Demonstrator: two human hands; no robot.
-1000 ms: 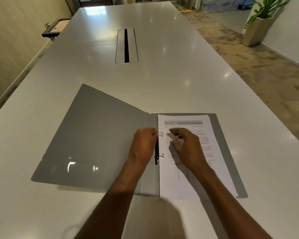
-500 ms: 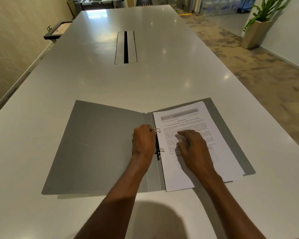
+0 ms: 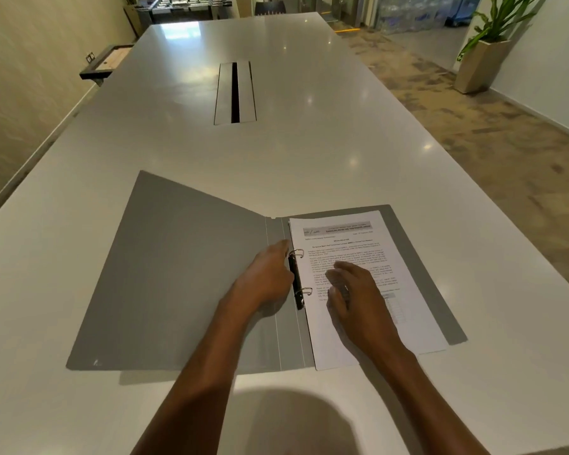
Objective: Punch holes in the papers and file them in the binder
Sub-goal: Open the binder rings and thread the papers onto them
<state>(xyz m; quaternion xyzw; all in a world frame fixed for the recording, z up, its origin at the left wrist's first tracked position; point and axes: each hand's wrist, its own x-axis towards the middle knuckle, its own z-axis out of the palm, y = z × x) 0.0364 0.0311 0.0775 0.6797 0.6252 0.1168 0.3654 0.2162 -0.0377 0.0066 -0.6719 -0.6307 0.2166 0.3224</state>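
As the papers [image 3: 391, 257] are lying on the right cover of the open binder [image 3: 178, 274], seemingly threaded on its two rings [image 3: 297, 253], I am judging that I am finishing the filing step. My right hand [image 3: 358, 297] is pressing the sheets flat with relaxed fingers, just right of the rings. My left hand [image 3: 266, 280] is touching the ring bar, its fingertips hidden, so I cannot tell whether it is pinching. Next I am expecting to snap the rings closed and fold the cover over.

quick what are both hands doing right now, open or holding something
Left hand: at the ring clip of the binder, fingers hidden, cannot tell if it grips.
Right hand: open, fingers resting on the papers.
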